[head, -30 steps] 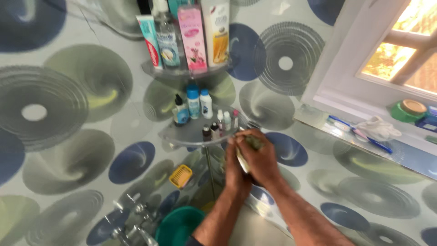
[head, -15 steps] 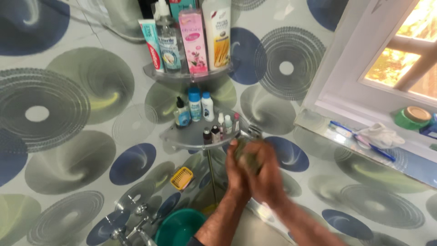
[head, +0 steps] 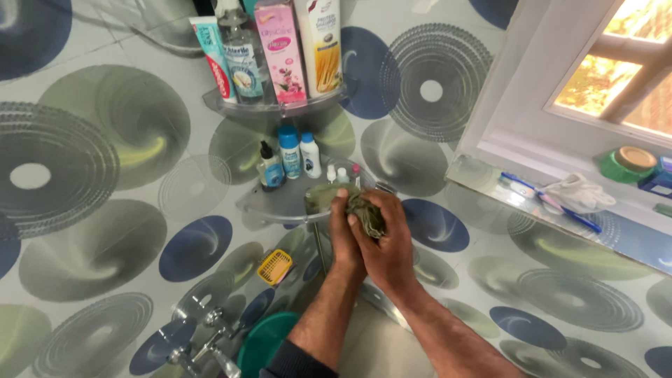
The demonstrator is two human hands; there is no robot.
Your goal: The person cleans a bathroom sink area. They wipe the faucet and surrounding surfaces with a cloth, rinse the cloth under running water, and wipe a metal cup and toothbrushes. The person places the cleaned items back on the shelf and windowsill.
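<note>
A crumpled greenish-grey cloth (head: 350, 201) is held by both hands at the front rim of the lower glass corner shelf (head: 273, 204). My left hand (head: 341, 234) grips it from below and my right hand (head: 385, 238) wraps over it from the right. The cloth covers the small bottles at the shelf's front edge. Three small bottles (head: 288, 157) stand at the back of this shelf, and tiny vials (head: 343, 173) peek out just behind the cloth.
An upper glass shelf (head: 269, 106) carries a toothpaste tube, a pump bottle, a pink box and a tall bottle. To the right, a window ledge (head: 532, 210) holds toothbrushes, a white cloth and a green jar. Below are taps (head: 203, 346), a green bucket (head: 262, 343) and a yellow soap dish (head: 274, 267).
Both hands have risen from just below the shelf's front corner up to its rim. The cloth now lies over the front edge and hides the dark small bottles.
</note>
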